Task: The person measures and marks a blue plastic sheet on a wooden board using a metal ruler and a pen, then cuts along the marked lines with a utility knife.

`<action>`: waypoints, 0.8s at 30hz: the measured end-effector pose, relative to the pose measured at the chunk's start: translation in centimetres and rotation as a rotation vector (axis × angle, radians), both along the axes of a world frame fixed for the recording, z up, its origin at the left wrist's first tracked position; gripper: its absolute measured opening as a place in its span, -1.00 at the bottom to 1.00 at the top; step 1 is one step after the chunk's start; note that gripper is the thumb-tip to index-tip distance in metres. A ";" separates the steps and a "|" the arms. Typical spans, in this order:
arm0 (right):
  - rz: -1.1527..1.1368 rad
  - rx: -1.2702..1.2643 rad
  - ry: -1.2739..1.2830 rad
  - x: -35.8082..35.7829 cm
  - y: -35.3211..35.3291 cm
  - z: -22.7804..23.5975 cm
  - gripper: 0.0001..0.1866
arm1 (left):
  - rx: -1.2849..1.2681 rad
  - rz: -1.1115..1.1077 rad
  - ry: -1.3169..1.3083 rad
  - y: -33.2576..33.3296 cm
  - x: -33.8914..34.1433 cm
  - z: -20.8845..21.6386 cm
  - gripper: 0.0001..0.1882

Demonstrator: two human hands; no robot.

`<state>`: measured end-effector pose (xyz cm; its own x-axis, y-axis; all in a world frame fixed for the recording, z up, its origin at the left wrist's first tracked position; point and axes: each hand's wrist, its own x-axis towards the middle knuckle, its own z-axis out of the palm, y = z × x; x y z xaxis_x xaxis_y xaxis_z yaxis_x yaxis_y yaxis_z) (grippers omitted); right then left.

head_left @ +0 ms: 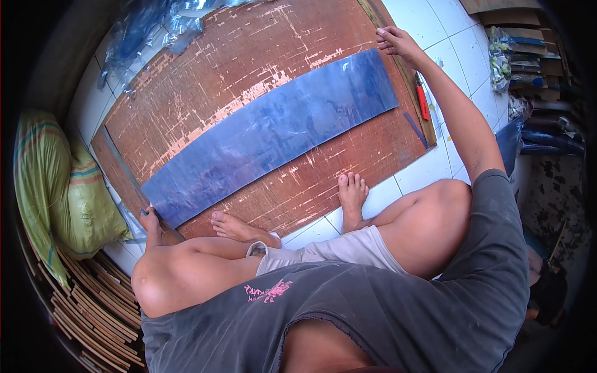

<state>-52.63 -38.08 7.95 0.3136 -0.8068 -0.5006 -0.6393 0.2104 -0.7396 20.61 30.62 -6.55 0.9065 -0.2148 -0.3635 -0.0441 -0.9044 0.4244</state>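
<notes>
A long blue plastic sheet (273, 137), glossy and translucent-looking, lies slantwise across a scratched brown wooden board (280, 214) in front of me. My left hand (150, 221) is at the sheet's near left corner. Its fingers are closed around a thin blue pen-like stick (145, 212), of which only a small end shows. Beyond the sheet's far right end, my right hand (397, 45) hovers over the board's right edge strip, fingers curled together; whatever they pinch is too small to make out. A red cutter knife (423, 99) rests beside that strip, below my right hand.
Clear plastic scraps (180, 25) lie at the far left. Green woven sacks (74, 193) and stacked thin boards (93, 304) stand on the left. To the right are piled sheets (541, 68) and a plastic bag (499, 59). My bare feet are at the board's near edge, on white tiles (423, 180).
</notes>
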 end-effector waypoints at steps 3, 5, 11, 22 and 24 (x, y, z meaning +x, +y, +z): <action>0.005 -0.023 0.003 -0.3 0.3 -0.3 -0.50 | -0.105 0.006 0.097 0.0 0.4 -0.8 -0.76; -0.007 -0.010 0.001 -0.6 0.4 -0.4 -0.50 | -0.107 -0.017 0.121 -0.3 0.9 -0.2 -0.75; 0.023 -0.018 -0.009 -0.2 0.1 0.5 -0.50 | -0.267 0.030 0.184 -0.4 1.1 0.2 -0.80; 0.043 -0.051 -0.074 -1.6 0.1 0.8 -0.44 | -0.633 -0.253 0.028 -22.8 10.4 21.8 -0.76; 0.070 -0.031 -0.140 0.2 0.4 1.2 -0.46 | -0.717 -0.289 0.012 -27.4 16.3 28.5 -0.68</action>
